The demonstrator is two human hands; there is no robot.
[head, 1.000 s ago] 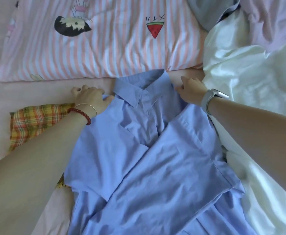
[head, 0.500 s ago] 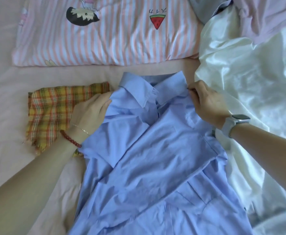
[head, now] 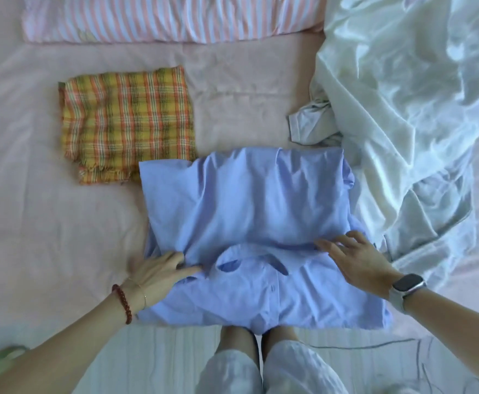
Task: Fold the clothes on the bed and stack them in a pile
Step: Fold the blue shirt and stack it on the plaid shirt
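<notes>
Blue shirt (head: 249,211) is lying folded on the bed (head: 48,223), long axis running away from us; we're pressing both hands, left (head: 158,273) and right (head: 357,260), fingers open, on its near half beside the plaid cloth (head: 124,120).

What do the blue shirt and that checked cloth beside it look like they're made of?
Blue shirt: probably thin woven cotton or a blend, matte, with soft creases. Checked cloth: a coarser, crinkly weave, perhaps cotton, with a frayed fringe along its near edge.
</notes>
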